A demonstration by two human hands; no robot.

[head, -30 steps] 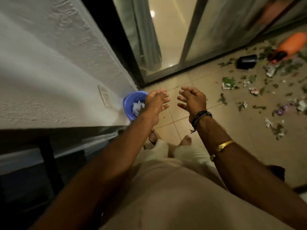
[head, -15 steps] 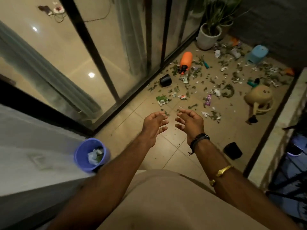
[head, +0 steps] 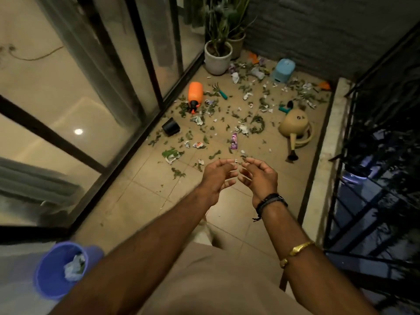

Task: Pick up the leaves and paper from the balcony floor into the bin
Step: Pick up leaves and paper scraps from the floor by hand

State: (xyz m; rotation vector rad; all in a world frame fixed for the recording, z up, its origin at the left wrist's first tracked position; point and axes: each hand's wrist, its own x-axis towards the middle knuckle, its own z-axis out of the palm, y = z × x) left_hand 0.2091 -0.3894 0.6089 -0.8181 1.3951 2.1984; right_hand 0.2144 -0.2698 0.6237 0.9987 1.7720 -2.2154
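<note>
Floor (head: 145,201): tiled, with leaves (head: 256,123) and paper (head: 243,129) scraps strewn over the middle and far end. Bin (head: 48,276): blue, near left, crumpled paper inside. Left hand (head: 216,178) and right hand (head: 259,178): side by side above the floor, fingers loosely curled, holding nothing.

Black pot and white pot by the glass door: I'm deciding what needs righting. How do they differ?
The white pot stands upright holding a plant; the black pot lies on its side without one. The black pot also looks smaller. Both sit close to the glass door.
</note>
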